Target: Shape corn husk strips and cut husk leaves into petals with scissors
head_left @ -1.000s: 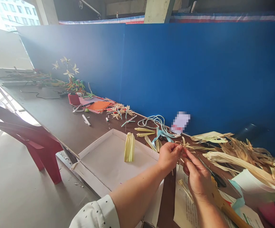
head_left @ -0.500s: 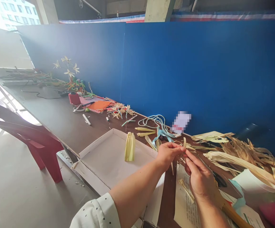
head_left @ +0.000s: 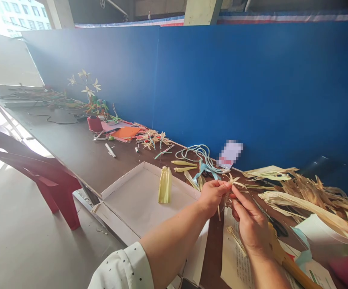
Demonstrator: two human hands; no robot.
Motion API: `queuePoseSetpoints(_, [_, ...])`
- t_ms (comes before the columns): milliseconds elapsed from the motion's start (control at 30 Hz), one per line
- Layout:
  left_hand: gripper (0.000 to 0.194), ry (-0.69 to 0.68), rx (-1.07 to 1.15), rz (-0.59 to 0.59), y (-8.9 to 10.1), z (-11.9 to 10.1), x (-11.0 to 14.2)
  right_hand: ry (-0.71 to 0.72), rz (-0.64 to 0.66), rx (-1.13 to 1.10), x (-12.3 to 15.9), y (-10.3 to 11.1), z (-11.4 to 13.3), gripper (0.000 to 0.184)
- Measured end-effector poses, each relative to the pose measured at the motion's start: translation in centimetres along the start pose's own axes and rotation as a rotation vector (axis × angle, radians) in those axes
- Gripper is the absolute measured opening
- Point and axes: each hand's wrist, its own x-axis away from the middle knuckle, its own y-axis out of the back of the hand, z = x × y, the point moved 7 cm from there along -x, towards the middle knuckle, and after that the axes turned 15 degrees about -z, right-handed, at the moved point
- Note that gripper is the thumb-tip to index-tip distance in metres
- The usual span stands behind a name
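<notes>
Pale flower (head_left: 235, 181) opened wider to view than half a second ago, its narrow petals now fanned above the fingertips of my left hand (head_left: 214, 196) and right hand (head_left: 252, 226).

My left thumb and forefinger are clamped together on the base of the flower; my right forefinger reaches forward to meet it there, the other right fingers curled, and I cannot tell whether they pinch anything. The flower is held above the dark table (head_left: 80, 146), just right of a shallow tray (head_left: 140, 200), over which my left forearm passes. In the tray stands or lies a yellow-green husk piece (head_left: 164, 186). Below my right hand is a printed sheet (head_left: 232, 257); to its right, dry husks (head_left: 309, 188) and a white container (head_left: 318, 233). Blue cord (head_left: 202, 149) lies beyond my left hand.
</notes>
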Motion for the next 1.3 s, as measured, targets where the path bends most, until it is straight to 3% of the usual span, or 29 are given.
queuePoseSetpoints(300, [0.05,0.016,0.044,0.037,-0.4,0.1,0.3,-0.194,-0.042,-0.133,0.1,-0.2,-0.6,0.045])
queuePoseSetpoints(500, [0.045,0.097,0.142,0.012,-0.3,0.1,0.2,-0.209,-0.151,-0.162,-0.2,0.4,-1.0,0.044])
queuePoseSetpoints(800, [0.045,0.068,0.054,0.103,-0.5,0.7,0.3,-0.316,-0.093,-0.097,-0.3,0.1,-1.3,0.052])
queuePoseSetpoints(1067, [0.05,0.072,-0.023,0.126,-0.9,0.8,0.6,-0.204,-0.045,-0.063,-1.0,0.1,-3.1,0.056])
queuePoseSetpoints(1300, [0.051,0.071,-0.015,0.122,-0.9,1.3,0.3,-0.257,-0.078,0.0,-0.8,0.5,-3.2,0.059])
